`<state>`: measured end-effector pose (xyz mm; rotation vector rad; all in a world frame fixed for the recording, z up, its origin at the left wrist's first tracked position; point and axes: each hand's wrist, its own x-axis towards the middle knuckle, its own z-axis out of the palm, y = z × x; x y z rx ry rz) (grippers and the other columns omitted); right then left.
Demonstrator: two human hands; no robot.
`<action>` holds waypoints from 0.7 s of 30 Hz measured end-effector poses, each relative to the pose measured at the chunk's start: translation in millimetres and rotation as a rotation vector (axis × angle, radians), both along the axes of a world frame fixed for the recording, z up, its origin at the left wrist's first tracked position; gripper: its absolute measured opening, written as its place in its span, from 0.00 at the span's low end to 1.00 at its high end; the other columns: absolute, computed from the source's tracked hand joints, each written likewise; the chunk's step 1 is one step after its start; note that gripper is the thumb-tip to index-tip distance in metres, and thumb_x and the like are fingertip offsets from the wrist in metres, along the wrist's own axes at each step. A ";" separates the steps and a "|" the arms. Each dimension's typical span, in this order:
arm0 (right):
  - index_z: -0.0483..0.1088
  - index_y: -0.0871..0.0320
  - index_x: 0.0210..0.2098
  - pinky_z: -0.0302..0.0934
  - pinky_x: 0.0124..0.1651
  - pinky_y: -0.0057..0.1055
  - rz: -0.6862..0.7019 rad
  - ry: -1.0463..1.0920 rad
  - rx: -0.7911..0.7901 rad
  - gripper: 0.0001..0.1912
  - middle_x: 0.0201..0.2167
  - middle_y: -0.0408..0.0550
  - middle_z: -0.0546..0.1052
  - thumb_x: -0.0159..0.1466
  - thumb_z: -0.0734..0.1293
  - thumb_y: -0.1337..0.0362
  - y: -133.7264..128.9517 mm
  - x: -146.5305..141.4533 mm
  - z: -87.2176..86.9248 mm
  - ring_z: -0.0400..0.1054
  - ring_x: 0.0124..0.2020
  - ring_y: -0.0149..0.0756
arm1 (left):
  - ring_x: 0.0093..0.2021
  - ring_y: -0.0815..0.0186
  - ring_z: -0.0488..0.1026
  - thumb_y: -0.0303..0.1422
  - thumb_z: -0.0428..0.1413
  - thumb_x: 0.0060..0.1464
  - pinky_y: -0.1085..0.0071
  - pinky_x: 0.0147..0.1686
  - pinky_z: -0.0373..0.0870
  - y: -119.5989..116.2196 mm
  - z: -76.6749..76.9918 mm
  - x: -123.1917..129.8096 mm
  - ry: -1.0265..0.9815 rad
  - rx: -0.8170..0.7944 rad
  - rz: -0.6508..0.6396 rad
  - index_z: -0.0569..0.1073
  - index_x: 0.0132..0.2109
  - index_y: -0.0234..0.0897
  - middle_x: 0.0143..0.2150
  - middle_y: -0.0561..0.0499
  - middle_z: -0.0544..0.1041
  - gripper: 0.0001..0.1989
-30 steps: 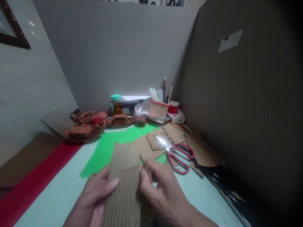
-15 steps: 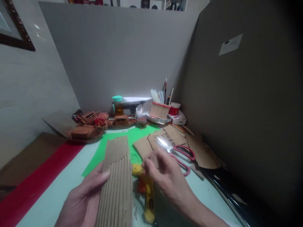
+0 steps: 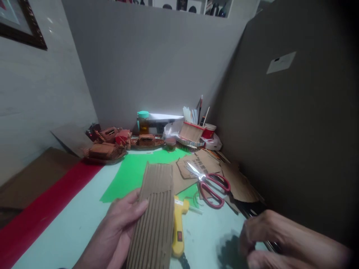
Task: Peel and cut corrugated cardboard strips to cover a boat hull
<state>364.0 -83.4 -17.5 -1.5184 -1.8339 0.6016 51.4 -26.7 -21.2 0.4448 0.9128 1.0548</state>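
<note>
Left of glue gun (image 3: 178, 228): my left fingers (image 3: 140, 208) pinch cardboard (image 3: 155, 220); light pressure should spare ridges (image 3: 151, 239).
Right fingers (image 3: 249, 233): curled, blurred; I can't tell their hold.

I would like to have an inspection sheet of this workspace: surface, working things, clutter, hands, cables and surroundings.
Surface: pale table, partly covered by a green sheet; red strip along the left.
Working things: corrugated cardboard strip, upper end tilted away; yellow glue gun on the table, partly behind it.
Clutter: scissors lying partly on cardboard pieces; boat-like models and a teal-lidded bottle farther back.
Grips: left hand holds the cardboard strip, thumb in front; right hand apart from it, contents not discernible.
Cables: dark cord at the glue gun's handle; its end is out of view.
Surroundings: grey panel behind, dark panel right.
</note>
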 end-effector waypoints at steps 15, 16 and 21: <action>0.68 0.54 0.49 0.66 0.37 0.29 0.091 0.719 -0.254 0.20 0.37 0.45 0.78 0.59 0.72 0.58 72.1 -127.6 -5.7 0.73 0.39 0.38 | 0.33 0.62 0.78 0.39 0.67 0.48 0.74 0.34 0.71 -6.1 -4.9 4.2 0.366 0.316 -0.149 0.81 0.38 0.40 0.34 0.51 0.83 0.11; 0.68 0.54 0.49 0.65 0.37 0.29 0.078 0.752 -0.256 0.21 0.38 0.45 0.78 0.59 0.72 0.58 74.1 -127.0 -9.1 0.73 0.39 0.38 | 0.33 0.62 0.78 0.40 0.66 0.48 0.74 0.33 0.70 -5.4 -5.0 3.1 0.369 0.328 -0.151 0.81 0.38 0.40 0.34 0.51 0.83 0.11; 0.66 0.52 0.50 0.64 0.36 0.27 0.095 0.852 -0.303 0.21 0.39 0.42 0.76 0.60 0.73 0.58 75.8 -120.0 -19.2 0.71 0.38 0.35 | 0.32 0.63 0.74 0.42 0.65 0.48 0.74 0.31 0.69 -5.5 -4.6 -0.6 0.302 0.226 -0.227 0.80 0.35 0.42 0.32 0.52 0.79 0.10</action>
